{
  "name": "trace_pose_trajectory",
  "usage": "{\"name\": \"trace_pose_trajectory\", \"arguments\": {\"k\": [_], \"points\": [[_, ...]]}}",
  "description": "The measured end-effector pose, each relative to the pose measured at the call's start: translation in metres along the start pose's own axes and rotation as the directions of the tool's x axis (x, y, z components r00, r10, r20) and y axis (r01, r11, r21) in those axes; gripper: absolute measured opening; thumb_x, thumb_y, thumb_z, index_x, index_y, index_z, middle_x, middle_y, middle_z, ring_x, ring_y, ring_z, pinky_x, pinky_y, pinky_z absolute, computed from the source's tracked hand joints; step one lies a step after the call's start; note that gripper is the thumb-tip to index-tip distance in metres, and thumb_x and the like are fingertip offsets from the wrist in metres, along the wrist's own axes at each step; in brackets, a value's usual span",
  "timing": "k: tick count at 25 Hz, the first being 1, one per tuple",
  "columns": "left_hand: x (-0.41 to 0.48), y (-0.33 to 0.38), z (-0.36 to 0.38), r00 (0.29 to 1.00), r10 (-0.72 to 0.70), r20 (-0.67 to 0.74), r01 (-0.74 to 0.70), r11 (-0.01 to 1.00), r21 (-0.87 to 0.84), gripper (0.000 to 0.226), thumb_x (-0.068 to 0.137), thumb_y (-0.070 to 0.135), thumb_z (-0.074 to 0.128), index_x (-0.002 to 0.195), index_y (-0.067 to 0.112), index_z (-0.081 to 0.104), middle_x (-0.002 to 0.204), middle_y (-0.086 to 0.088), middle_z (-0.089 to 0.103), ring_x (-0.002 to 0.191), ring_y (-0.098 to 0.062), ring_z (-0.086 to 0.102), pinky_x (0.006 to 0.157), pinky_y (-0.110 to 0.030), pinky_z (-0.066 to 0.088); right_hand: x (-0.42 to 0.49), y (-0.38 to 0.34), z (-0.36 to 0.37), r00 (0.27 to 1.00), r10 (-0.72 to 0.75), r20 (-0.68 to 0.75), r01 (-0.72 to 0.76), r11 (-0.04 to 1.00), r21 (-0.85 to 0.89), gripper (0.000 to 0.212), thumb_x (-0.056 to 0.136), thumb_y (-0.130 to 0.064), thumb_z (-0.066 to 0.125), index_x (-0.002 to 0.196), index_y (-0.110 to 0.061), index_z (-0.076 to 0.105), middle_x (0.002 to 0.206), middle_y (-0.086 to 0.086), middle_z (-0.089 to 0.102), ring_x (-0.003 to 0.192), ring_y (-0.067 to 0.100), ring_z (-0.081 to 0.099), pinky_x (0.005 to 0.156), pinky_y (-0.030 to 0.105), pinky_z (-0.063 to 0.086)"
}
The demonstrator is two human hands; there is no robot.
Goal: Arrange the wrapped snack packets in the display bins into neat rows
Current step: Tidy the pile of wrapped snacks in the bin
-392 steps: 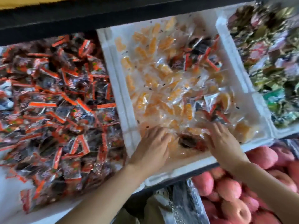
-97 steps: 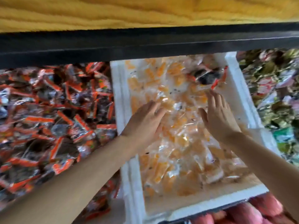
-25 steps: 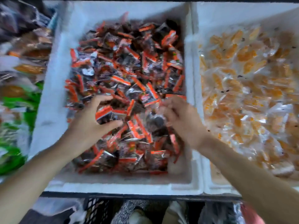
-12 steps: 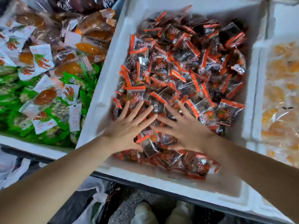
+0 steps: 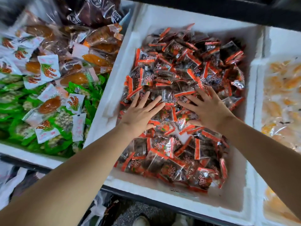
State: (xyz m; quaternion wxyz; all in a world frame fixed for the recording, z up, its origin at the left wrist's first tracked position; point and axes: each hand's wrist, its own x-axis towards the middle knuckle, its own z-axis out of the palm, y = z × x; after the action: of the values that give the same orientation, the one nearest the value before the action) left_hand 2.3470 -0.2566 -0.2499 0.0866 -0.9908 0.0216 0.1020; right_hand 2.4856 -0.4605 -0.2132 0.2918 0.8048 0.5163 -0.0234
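Observation:
A white foam bin [image 5: 114, 88] in the middle holds a loose heap of several dark snack packets with orange-red sealed ends [image 5: 184, 66]. My left hand [image 5: 140, 113] lies flat on the heap near the bin's left side, fingers straight and spread. My right hand [image 5: 206, 108] lies flat on the packets a little to the right, fingers spread toward the back. Neither hand grips a packet. Packets under my palms are hidden.
The bin on the left [image 5: 29, 156] holds green packets and white-labelled clear packs of orange snacks [image 5: 48, 105]. At the right, another white bin [image 5: 257, 98] holds clear-wrapped yellow-orange snacks [image 5: 283, 88]. A dark shelf [image 5: 228, 10] runs above. Shoes and floor show below the front edge.
Earlier both hands worked in the yellow-snack bin, then moved to the red-packet bin. Over the last half second both flat hands slid slightly apart and farther back over the heap.

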Motion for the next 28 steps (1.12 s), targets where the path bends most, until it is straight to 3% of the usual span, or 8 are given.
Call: {"name": "trace_pose_trajectory", "arguments": {"k": [6, 9, 11, 12, 14, 17, 21, 28], "points": [[-0.007, 0.01, -0.005, 0.994, -0.101, -0.028, 0.094, 0.977, -0.19, 0.077, 0.098, 0.047, 0.038, 0.15, 0.025, -0.014, 0.159, 0.001, -0.016, 0.145, -0.031, -0.016, 0.119, -0.05, -0.005, -0.009, -0.005, 0.004, 0.986, 0.157, 0.048, -0.161, 0.982, 0.099, 0.069, 0.095, -0.056, 0.021, 0.143, -0.031, -0.022, 0.159, 0.002, 0.0, 0.145, 0.032, -0.004, 0.113, 0.059, 0.011], [-0.038, 0.016, 0.0, 0.998, -0.06, -0.02, 0.046, 0.905, -0.424, 0.09, 0.087, 0.061, 0.047, 0.147, 0.034, -0.013, 0.156, 0.004, -0.025, 0.141, -0.024, -0.029, 0.116, -0.049, -0.015, -0.028, -0.02, 0.005, 0.947, 0.286, -0.146, -0.259, 0.95, 0.176, 0.065, 0.094, -0.05, 0.036, 0.149, -0.02, 0.017, 0.154, 0.013, 0.023, 0.141, 0.043, 0.015, 0.103, 0.073, 0.018], [-0.063, 0.018, 0.016, 0.996, 0.089, -0.03, -0.093, 0.916, -0.391, 0.101, 0.077, 0.07, 0.053, 0.145, 0.041, -0.016, 0.154, 0.006, -0.031, 0.139, -0.023, -0.035, 0.109, -0.049, -0.024, -0.057, -0.04, 0.018, 0.949, 0.155, -0.276, -0.119, 0.983, 0.141, 0.072, 0.09, -0.062, 0.031, 0.147, -0.018, 0.028, 0.151, 0.017, 0.029, 0.137, 0.048, 0.022, 0.099, 0.075, 0.019], [-0.071, 0.019, 0.024, 0.988, 0.145, -0.052, -0.154, 0.94, -0.306, 0.108, 0.073, 0.071, 0.057, 0.146, 0.041, -0.015, 0.155, 0.003, -0.028, 0.14, -0.024, -0.032, 0.108, -0.051, -0.022, -0.072, -0.05, 0.025, 0.956, 0.025, -0.293, -0.002, 0.997, 0.081, 0.081, 0.084, -0.07, 0.029, 0.147, -0.019, 0.027, 0.152, 0.017, 0.026, 0.137, 0.048, 0.022, 0.099, 0.075, 0.019], [-0.072, 0.02, 0.036, 0.981, 0.187, -0.059, -0.194, 0.968, -0.158, 0.116, 0.066, 0.074, 0.063, 0.148, 0.04, -0.012, 0.159, -0.005, -0.017, 0.142, -0.028, -0.023, 0.107, -0.058, -0.013, -0.09, -0.059, 0.039, 0.961, -0.151, -0.23, 0.149, 0.988, -0.026, 0.101, 0.069, -0.079, 0.049, 0.147, -0.021, 0.023, 0.154, 0.017, 0.018, 0.139, 0.046, 0.017, 0.103, 0.073, 0.016], [-0.056, 0.027, 0.027, 0.984, 0.171, -0.043, -0.175, 0.981, -0.087, 0.116, 0.066, 0.074, 0.062, 0.144, 0.043, -0.017, 0.156, -0.006, -0.023, 0.14, -0.037, -0.028, 0.102, -0.062, -0.02, -0.082, -0.044, 0.044, 0.997, -0.04, -0.066, 0.04, 0.999, -0.005, 0.134, 0.045, -0.075, 0.073, 0.149, -0.019, 0.01, 0.155, 0.015, 0.007, 0.141, 0.045, 0.008, 0.109, 0.068, 0.005], [-0.023, 0.025, 0.007, 0.999, 0.034, -0.031, -0.036, 0.996, -0.084, 0.108, 0.075, 0.067, 0.059, 0.139, 0.044, -0.026, 0.153, -0.004, -0.032, 0.14, -0.039, -0.026, 0.11, -0.061, -0.017, -0.057, -0.015, 0.038, 0.995, 0.096, -0.005, -0.096, 0.993, -0.066, 0.117, 0.07, -0.081, 0.039, 0.138, -0.024, -0.037, 0.15, 0.014, -0.025, 0.14, 0.046, -0.008, 0.109, 0.064, 0.004], [0.004, 0.027, -0.008, 0.994, -0.057, 0.091, 0.066, 0.993, -0.1, 0.099, 0.08, 0.072, 0.049, 0.147, 0.041, -0.016, 0.155, -0.002, -0.028, 0.142, -0.045, -0.017, 0.115, -0.061, -0.003, -0.046, 0.0, 0.028, 0.991, 0.13, 0.04, -0.132, 0.99, 0.042, 0.098, 0.083, -0.069, 0.036, 0.134, -0.033, -0.039, 0.149, 0.01, -0.033, 0.142, 0.04, -0.011, 0.11, 0.061, 0.012]]}}
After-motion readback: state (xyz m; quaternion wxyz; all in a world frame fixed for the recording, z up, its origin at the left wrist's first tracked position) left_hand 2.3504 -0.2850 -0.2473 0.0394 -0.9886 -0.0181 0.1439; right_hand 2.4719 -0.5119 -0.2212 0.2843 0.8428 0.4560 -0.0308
